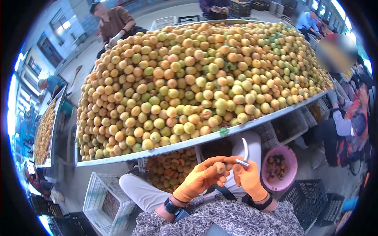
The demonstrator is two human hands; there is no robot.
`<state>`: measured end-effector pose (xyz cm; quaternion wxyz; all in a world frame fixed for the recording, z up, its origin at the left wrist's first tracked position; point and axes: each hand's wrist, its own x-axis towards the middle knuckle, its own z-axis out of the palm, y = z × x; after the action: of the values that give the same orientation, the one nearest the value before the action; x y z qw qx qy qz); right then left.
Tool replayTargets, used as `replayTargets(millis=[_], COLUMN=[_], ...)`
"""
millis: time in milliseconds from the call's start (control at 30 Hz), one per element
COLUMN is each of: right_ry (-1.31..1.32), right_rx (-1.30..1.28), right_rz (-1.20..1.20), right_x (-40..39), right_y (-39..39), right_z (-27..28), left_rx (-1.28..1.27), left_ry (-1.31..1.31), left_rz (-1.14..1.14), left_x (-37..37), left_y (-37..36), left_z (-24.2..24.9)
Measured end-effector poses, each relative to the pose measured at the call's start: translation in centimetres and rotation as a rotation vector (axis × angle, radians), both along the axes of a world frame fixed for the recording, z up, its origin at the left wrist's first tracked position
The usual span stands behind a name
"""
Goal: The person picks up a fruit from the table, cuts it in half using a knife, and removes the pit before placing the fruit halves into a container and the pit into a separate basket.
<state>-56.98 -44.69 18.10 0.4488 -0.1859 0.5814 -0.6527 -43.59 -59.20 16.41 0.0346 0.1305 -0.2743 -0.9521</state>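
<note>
In the head view, my left hand point(202, 179), in an orange glove, has its fingers closed round one apricot point(221, 168). Beside it, my right hand point(250, 181), gloved the same way, grips a small curved knife point(245, 148). The knife's pale curved part points up, and a short metal part shows by the thumb. Both hands are close together above my lap, just in front of the table edge point(189, 146). A large heap of apricots point(189, 84) covers the table beyond them.
Below the table edge stands a crate of apricots point(169, 169). A pink basin point(289, 175) with dark scraps is at the right. White crates point(92, 196) and black crates point(305, 196) flank me. Several people sit around the table, including one in a brown top point(116, 23).
</note>
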Motion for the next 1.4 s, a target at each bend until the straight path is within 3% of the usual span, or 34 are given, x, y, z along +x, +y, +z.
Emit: replayTargets(millis=[267,333,433,533,567,633,667,700,800,867,900,933,967,1033,1067,1100,1133,1167,1233,1333,1367,1400], right_ry=[0.027,0.049,0.048,0.071,0.160,0.096,0.146,0.136,0.105,0.076,0.090,0.107,-0.065,-0.035,0.178,0.143,0.136,0.295,0.374,0.524,0.596,0.661], right_rx=[-0.017,0.034,0.112,0.044,-0.064,-0.085,-0.030,-0.031,0.014,-0.048,-0.043,-0.024,0.100,0.040,0.000,0.102,-0.089,-0.228,-0.114,-0.101,-0.051,0.007], right_rz=[0.091,0.135,0.147,0.156,0.214,0.213,0.362,0.368,0.445,0.397,0.432,0.425,0.430,0.484,0.520,0.558,0.460,0.344,0.279,0.161,0.114,0.054], right_x=[2.4,2.9,3.8,4.3,4.1,4.0,4.2,4.7,5.3,5.3,5.9,5.9,7.5,7.7,7.6,7.3,7.7,8.0,6.6,4.6,4.1,3.7], right_y=[-3.4,-4.0,-5.1,-6.2,-6.5,-7.5,-7.9,-8.6,-9.7,-10.5,-10.9,-10.7,-11.2,-10.1,-10.0,-9.8,-9.3,-8.9,-7.5,-5.5,-4.9,-4.2], right_z=[0.9,1.3,1.8,0.1,-1.2,-2.5,-0.6,-0.5,0.5,-2.6,-4.0,-4.1,1.5,0.0,-0.5,1.5,0.4,-1.6,-0.7,-1.0,-1.1,-1.1], left_rx=[0.084,0.101,-0.013,0.001,-0.024,-0.146,-0.201,0.037,-0.088,-0.152,-0.244,-0.335,-0.246,-0.269,-0.321,-0.343,-0.373,-0.381,-0.460,-0.256,-0.578,-0.581], left_ry=[0.155,0.116,-0.161,-0.141,-0.066,0.003,0.027,0.015,-0.101,0.139,0.020,-0.087,-0.001,-0.133,-0.363,-0.366,-0.363,-0.380,-0.419,-0.187,-0.218,-0.214], left_rz=[0.235,0.294,0.375,0.510,0.586,0.723,0.785,0.850,1.045,1.073,1.116,1.113,1.102,1.029,1.075,0.943,0.851,0.727,0.539,0.353,0.270,0.236], left_x=[4.8,5.1,5.4,6.6,7.5,10.1,11.4,13.1,19.1,22.0,22.6,22.7,22.1,20.7,18.1,16.6,15.4,13.8,10.3,5.5,4.0,2.2], left_y=[-1.5,-1.5,-2.1,-3.0,-3.2,-5.0,-6.1,-7.1,-8.3,-7.3,-6.4,-5.9,-5.7,-5.7,-5.2,-4.9,-4.8,-4.5,-3.0,-2.5,-2.3,-1.8], left_z=[-1.8,-1.1,0.1,-1.7,-2.2,-1.2,-0.7,0.0,1.5,0.9,1.7,2.4,2.3,0.0,1.2,0.6,-0.5,-2.0,-2.5,-3.1,-2.4,-1.7])
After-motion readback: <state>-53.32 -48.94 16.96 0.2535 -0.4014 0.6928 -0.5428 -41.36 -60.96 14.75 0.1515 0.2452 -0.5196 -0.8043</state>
